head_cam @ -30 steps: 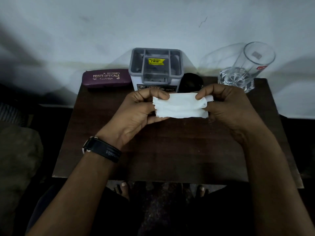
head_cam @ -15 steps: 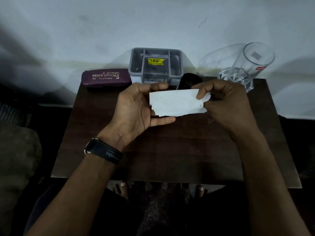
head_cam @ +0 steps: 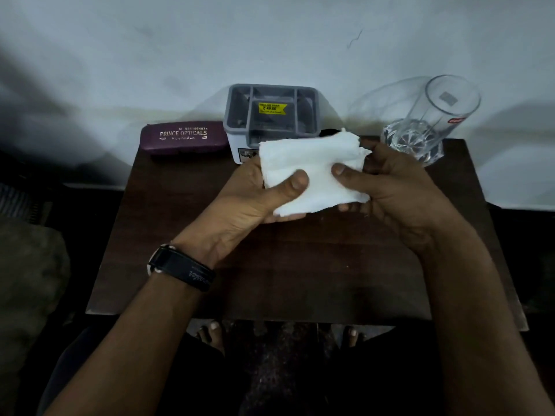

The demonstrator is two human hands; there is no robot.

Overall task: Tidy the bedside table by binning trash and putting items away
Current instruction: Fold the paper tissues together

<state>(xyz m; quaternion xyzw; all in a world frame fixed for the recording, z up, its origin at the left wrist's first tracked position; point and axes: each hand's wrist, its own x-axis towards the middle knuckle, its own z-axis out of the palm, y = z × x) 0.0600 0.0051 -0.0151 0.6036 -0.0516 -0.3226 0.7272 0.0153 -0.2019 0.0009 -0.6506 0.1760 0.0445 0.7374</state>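
A white tissue (head_cam: 315, 163) is spread out above the dark wooden bedside table (head_cam: 300, 274), held between both hands. My left hand (head_cam: 255, 196) lies under its left side with the thumb pressing on top. My right hand (head_cam: 390, 187) pinches the right side, thumb on top and fingers underneath. A maroon spectacle case (head_cam: 183, 138) lies at the back left of the table. A grey compartmented organiser (head_cam: 271, 112) with a yellow price sticker stands at the back middle, partly hidden by the tissue.
An empty clear drinking glass (head_cam: 432, 121) stands at the table's back right corner. A small dark object (head_cam: 329, 133) peeks out behind the tissue, beside the organiser. The wall runs right behind the table. My bare feet (head_cam: 210, 334) show below the front edge.
The tissue has gone from a narrow folded strip to a wider, opened sheet. My left thumb now presses on top of it and both hands have shifted slightly.
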